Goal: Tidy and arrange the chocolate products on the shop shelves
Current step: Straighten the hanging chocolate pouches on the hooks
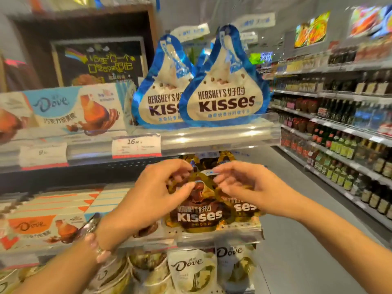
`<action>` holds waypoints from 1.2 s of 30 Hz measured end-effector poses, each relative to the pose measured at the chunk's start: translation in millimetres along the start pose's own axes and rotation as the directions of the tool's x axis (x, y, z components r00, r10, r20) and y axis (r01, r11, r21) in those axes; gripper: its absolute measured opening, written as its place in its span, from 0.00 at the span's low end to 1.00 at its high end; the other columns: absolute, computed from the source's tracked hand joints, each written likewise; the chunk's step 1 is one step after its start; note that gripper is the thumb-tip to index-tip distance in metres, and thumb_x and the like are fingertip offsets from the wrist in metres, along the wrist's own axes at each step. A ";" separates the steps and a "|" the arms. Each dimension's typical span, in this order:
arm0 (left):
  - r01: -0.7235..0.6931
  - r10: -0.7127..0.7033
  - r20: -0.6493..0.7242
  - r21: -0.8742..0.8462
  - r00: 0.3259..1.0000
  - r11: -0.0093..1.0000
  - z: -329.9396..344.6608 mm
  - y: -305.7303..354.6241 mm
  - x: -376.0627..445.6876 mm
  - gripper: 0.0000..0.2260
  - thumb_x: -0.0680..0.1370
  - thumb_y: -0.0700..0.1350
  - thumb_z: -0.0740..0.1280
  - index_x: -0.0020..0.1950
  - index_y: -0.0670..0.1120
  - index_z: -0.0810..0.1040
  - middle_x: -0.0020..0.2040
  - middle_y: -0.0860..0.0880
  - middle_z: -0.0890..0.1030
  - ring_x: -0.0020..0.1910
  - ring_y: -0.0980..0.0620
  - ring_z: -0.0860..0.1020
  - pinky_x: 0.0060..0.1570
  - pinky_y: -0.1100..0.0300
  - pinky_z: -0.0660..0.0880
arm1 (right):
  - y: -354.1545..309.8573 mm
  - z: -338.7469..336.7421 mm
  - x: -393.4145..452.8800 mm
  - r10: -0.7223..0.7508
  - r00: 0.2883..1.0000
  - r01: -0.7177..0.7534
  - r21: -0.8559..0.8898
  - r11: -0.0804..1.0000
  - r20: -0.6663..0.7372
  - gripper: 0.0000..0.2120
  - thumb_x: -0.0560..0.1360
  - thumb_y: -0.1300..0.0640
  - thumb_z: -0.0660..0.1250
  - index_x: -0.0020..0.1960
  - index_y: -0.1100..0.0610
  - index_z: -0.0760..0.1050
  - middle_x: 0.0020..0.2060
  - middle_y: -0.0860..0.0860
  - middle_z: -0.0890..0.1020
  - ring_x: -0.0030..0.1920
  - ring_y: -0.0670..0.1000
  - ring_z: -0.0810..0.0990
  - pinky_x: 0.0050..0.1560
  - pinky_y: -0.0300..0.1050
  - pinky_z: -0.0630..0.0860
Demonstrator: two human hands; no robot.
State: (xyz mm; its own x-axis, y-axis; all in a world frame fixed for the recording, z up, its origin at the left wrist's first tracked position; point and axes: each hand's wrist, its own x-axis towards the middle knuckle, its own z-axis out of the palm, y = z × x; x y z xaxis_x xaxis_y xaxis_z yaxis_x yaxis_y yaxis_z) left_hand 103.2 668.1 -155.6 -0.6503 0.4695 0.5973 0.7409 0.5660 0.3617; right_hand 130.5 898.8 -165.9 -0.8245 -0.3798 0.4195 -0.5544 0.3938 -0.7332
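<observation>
A gold and brown Hershey's Kisses bag (199,215) stands on the middle shelf (218,235), with a second like bag (246,206) just behind it to the right. My left hand (157,194) pinches the front bag's upper left edge between thumb and fingers. My right hand (239,183) pinches the top of the bags from the right, near a small blue tag. Two blue and white Kisses bags (224,98) stand upright on the shelf above.
Dove boxes (70,109) fill the upper shelf at left, more Dove boxes (42,221) the middle shelf at left, and Dove pouches (191,270) the shelf below. A price tag (135,145) hangs on the upper rail. Across the aisle, bottles (343,145) line shelves.
</observation>
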 end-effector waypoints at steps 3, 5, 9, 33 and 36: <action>-0.096 0.089 -0.218 -0.025 0.972 0.995 -28.0 10.8 35.5 0.09 0.72 0.46 0.69 0.52 0.52 0.76 0.42 0.58 0.79 0.41 0.59 0.76 0.41 0.69 0.73 | -31.2 -15.5 23.2 -0.295 0.932 0.265 -0.160 0.951 -0.209 0.18 0.75 0.65 0.66 0.60 0.48 0.73 0.49 0.47 0.81 0.49 0.44 0.80 0.53 0.36 0.76; -0.132 0.154 -0.363 0.084 0.919 0.988 -45.1 12.6 60.5 0.11 0.72 0.42 0.69 0.53 0.50 0.74 0.44 0.57 0.76 0.42 0.61 0.73 0.43 0.74 0.69 | -45.2 -30.0 40.1 -0.492 0.800 0.343 -0.413 0.844 -0.342 0.17 0.74 0.66 0.65 0.60 0.53 0.73 0.50 0.48 0.79 0.50 0.43 0.77 0.53 0.34 0.73; -0.038 0.125 -0.519 0.176 0.846 0.984 -74.9 4.7 102.4 0.18 0.71 0.41 0.69 0.59 0.44 0.71 0.54 0.50 0.70 0.52 0.58 0.68 0.49 0.77 0.62 | -58.6 -67.4 71.3 -0.564 0.640 0.049 -0.705 0.708 -0.522 0.25 0.71 0.57 0.70 0.65 0.61 0.69 0.60 0.58 0.73 0.61 0.54 0.70 0.62 0.46 0.65; 0.306 -0.364 -0.166 -0.299 0.916 0.904 -94.5 2.0 164.3 0.12 0.78 0.48 0.64 0.53 0.40 0.78 0.46 0.45 0.84 0.44 0.49 0.83 0.41 0.57 0.80 | -45.2 -97.1 133.8 -0.274 0.700 -0.003 -0.387 0.922 -0.660 0.11 0.76 0.51 0.66 0.46 0.60 0.76 0.39 0.53 0.79 0.38 0.51 0.75 0.39 0.48 0.72; 0.304 -0.362 -0.158 -0.301 0.919 0.904 -95.3 -1.0 164.3 0.13 0.78 0.48 0.64 0.54 0.39 0.78 0.46 0.45 0.84 0.43 0.50 0.83 0.39 0.58 0.80 | -41.8 -96.8 133.9 -0.267 0.701 -0.001 -0.376 0.927 -0.662 0.13 0.76 0.50 0.65 0.52 0.59 0.75 0.43 0.53 0.80 0.42 0.52 0.78 0.42 0.48 0.77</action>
State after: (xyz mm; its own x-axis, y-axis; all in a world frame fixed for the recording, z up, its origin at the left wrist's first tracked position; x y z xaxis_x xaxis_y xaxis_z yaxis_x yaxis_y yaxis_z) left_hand 11.7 680.1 10.3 -0.8388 0.1200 0.5310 0.5226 0.4506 0.7238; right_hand 32.3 912.5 -27.2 -0.5044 0.1826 0.8439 -0.5554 0.6798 -0.4790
